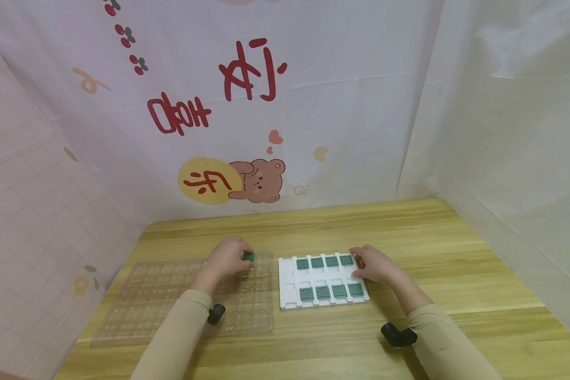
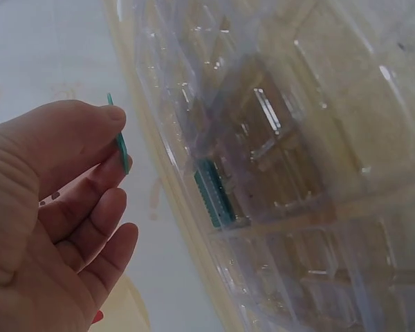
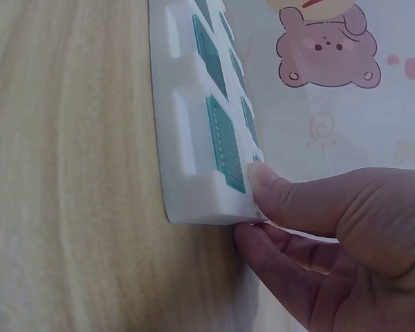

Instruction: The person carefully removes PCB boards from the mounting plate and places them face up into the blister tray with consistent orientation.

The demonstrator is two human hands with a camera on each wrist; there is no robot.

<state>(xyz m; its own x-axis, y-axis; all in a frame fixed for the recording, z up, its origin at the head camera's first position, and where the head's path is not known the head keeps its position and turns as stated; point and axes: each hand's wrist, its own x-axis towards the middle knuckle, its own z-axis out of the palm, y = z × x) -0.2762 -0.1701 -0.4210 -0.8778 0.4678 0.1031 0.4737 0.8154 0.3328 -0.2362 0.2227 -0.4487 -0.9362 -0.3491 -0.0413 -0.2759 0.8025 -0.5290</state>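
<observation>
My left hand pinches a small thin green circuit board between thumb and fingers, above the far right part of a clear plastic tray. A green piece also shows in one cell of that tray in the left wrist view. To the right lies a white tray with two rows of green circuit boards set in its pockets; the pockets at its left end hold no board. My right hand grips the white tray's right edge, thumb on top and fingers against its side.
The wooden table carries both trays side by side. A white printed curtain hangs behind the table and along its sides. A black wrist device sits near the right sleeve, another near the left.
</observation>
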